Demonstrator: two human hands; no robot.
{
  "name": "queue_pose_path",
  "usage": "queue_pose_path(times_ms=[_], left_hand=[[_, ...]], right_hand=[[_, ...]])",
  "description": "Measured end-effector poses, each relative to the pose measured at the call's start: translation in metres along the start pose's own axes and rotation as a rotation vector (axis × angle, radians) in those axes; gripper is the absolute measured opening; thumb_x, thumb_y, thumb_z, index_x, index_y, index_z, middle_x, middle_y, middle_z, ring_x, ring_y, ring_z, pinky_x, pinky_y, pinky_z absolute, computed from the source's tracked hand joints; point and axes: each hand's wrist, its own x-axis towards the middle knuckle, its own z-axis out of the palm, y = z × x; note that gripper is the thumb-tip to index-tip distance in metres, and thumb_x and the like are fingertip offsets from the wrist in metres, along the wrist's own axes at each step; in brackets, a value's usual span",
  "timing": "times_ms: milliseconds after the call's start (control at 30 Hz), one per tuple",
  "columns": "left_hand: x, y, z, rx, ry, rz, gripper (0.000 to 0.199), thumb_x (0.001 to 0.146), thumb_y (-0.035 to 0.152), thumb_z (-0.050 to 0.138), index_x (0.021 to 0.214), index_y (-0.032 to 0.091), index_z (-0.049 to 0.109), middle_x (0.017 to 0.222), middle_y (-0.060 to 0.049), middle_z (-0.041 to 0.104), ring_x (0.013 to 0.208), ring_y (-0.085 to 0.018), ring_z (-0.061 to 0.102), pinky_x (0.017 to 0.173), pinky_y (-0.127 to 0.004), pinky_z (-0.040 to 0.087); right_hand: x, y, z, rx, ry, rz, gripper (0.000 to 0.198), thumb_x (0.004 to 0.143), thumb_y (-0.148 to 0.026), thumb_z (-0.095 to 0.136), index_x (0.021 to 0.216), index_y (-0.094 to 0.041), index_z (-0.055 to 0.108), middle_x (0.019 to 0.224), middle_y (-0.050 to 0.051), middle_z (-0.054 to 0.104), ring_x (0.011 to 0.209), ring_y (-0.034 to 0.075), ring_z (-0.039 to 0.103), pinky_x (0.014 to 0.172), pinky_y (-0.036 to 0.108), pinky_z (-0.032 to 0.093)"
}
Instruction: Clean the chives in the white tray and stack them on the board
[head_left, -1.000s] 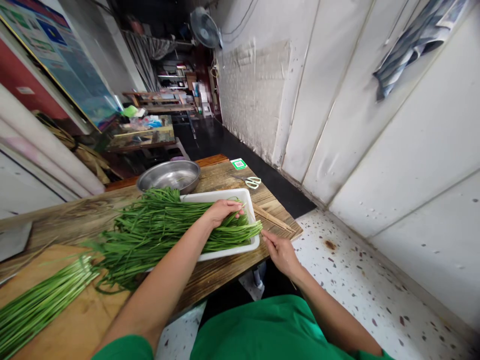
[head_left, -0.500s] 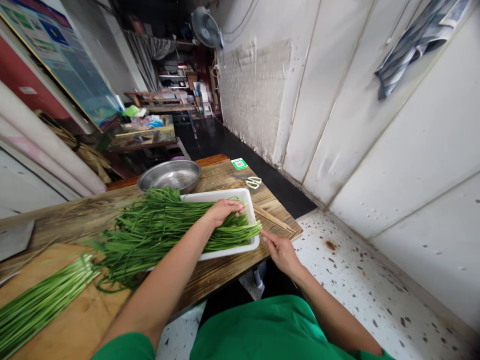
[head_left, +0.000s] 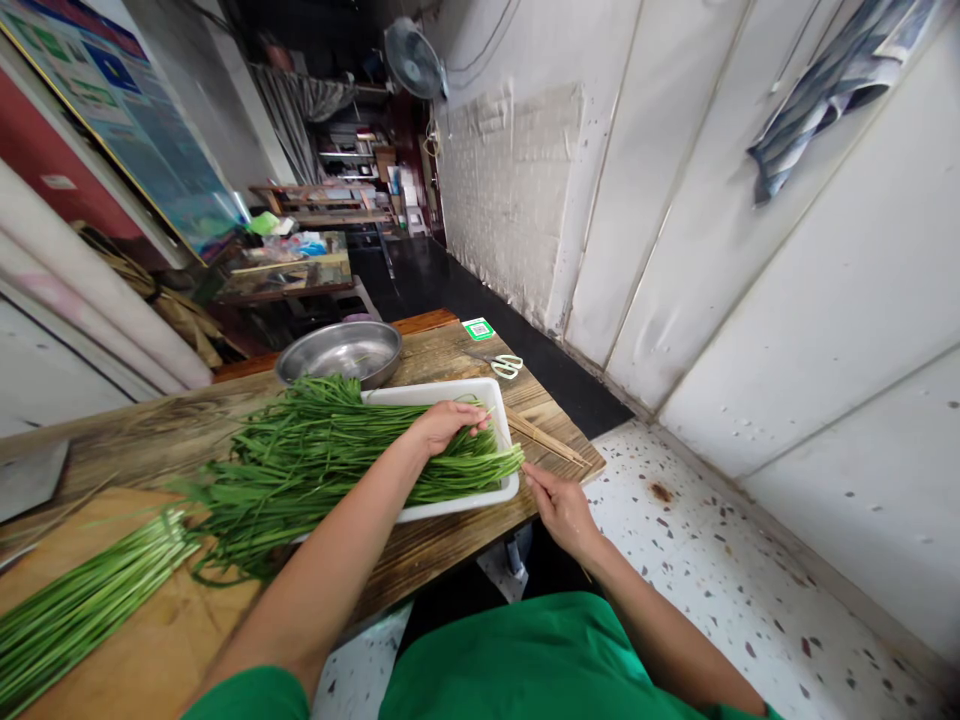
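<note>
Long green garlic chives [head_left: 300, 470] lie in a heap across a white plastic tray [head_left: 511, 480], leaves to the left and pale cut ends to the right. Above the stalks, my left hand [head_left: 446, 425] is closed in a pinch, with a pale chive end showing at its fingertips. My right hand [head_left: 562, 510] is closed just beyond the tray's right corner, its fingertips beside the chive ends. A thin bamboo skewer [head_left: 587, 574] pokes out below that hand; most of it is hidden in the fingers.
More bamboo skewers [head_left: 547, 438] lie right of the tray on the wooden table [head_left: 420, 560]. Scissors [head_left: 505, 366] and a steel bowl [head_left: 341, 350] stand behind. At left, a chive bundle [head_left: 97, 600] rests on a cutting board [head_left: 180, 640], near a cleaver blade [head_left: 30, 480].
Hardly anything differs. My right hand has turned very slightly; the left hand, the chives and the tray stay in place.
</note>
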Motion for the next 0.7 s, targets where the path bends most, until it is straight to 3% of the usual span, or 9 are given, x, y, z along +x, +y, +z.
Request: queue_pose_path(times_ms=[267, 467, 700], left_hand=[[-0.004, 0.004, 0.001, 0.000, -0.075, -0.033, 0.021, 0.054, 0.024, 0.074, 0.064, 0.008, 0.064, 0.062, -0.005, 0.060, 0.052, -0.006, 0.047, 0.052, -0.018, 0.038], [-0.013, 0.002, 0.011, 0.188, -0.226, 0.017, 0.022, 0.057, 0.030, 0.071, 0.061, 0.009, 0.067, 0.062, -0.006, 0.063, 0.054, -0.009, 0.049, 0.058, -0.023, 0.040], [-0.021, 0.002, 0.014, 0.367, -0.239, 0.029, 0.033, 0.058, 0.038, 0.068, 0.079, 0.012, 0.069, 0.077, -0.006, 0.068, 0.070, -0.016, 0.057, 0.069, -0.027, 0.043]], right_hand=[[-0.006, -0.002, 0.005, 0.008, 0.069, -0.033, 0.029, 0.084, -0.025, 0.043, 0.108, -0.021, 0.060, 0.104, 0.003, 0.064, 0.090, 0.018, 0.062, 0.082, 0.030, 0.049], [-0.001, -0.008, 0.007, -0.016, 0.067, -0.025, 0.031, 0.085, -0.024, 0.041, 0.111, -0.023, 0.058, 0.106, 0.002, 0.062, 0.091, 0.018, 0.062, 0.081, 0.030, 0.050], [0.006, -0.018, 0.007, -0.029, 0.061, -0.028, 0.033, 0.086, -0.023, 0.040, 0.115, -0.025, 0.054, 0.108, 0.001, 0.061, 0.092, 0.017, 0.062, 0.081, 0.029, 0.050]])
